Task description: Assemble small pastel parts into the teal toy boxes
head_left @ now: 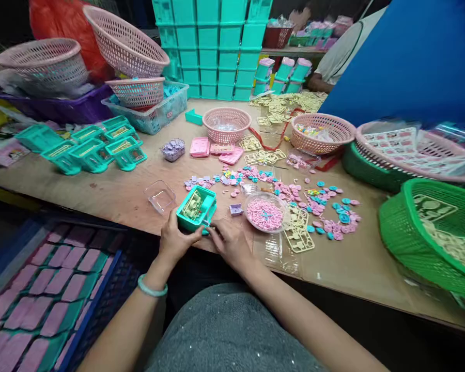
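A small teal plastic box [189, 223] stands at the table's front edge, with cream plastic parts [192, 205] inside it. My left hand [175, 238] grips the box by its near left side, thumb along the front. At the box's front right corner, the fingers of my right hand [228, 240] are pinched together; a tiny bluish piece may be between them, too small to name. Just right of the box lie a little lilac tray [236, 209] and a round clear tub [266, 230] of small pink and blue pieces. Behind my left hand sits a clear plastic tray [160, 197].
Loose pink and blue pieces [290, 192] spread across the table. Several teal boxes [89, 153] stand at left, with stacked teal boxes [213, 49] at the back. Pink baskets [227, 124] and a green basket [401, 222] surround the work area. A co-worker's arm [333, 64] shows beyond a blue panel [411, 67].
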The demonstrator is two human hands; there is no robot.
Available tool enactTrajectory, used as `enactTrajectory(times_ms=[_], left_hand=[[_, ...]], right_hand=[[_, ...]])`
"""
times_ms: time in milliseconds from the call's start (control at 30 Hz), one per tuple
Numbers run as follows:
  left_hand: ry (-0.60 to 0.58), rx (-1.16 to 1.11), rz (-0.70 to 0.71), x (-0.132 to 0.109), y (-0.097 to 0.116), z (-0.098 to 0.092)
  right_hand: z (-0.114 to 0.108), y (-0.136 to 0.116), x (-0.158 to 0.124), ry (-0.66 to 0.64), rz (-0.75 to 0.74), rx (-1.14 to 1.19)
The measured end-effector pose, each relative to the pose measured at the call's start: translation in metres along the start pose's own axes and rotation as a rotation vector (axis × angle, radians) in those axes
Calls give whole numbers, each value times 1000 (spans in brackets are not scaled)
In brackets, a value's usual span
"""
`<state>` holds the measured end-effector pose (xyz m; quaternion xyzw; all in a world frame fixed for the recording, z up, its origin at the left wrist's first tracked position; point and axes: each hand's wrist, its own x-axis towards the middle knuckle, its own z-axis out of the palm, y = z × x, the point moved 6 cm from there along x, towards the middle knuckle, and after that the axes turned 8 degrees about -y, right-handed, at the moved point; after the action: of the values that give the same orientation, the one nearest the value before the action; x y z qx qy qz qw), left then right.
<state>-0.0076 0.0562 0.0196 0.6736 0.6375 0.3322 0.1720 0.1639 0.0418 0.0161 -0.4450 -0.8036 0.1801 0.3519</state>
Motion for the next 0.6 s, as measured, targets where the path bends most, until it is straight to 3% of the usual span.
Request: enactTrajectory(times_ms=[167, 400, 600], left_hand=[[8, 14, 5, 0, -1, 3], [31, 36, 19, 0, -1, 3], [63, 42, -10, -3, -7, 10]], right_hand=[[-10, 7, -15, 48, 89, 29], [6, -2, 12, 1, 43, -121], [-12, 11, -10, 10, 62, -275]])
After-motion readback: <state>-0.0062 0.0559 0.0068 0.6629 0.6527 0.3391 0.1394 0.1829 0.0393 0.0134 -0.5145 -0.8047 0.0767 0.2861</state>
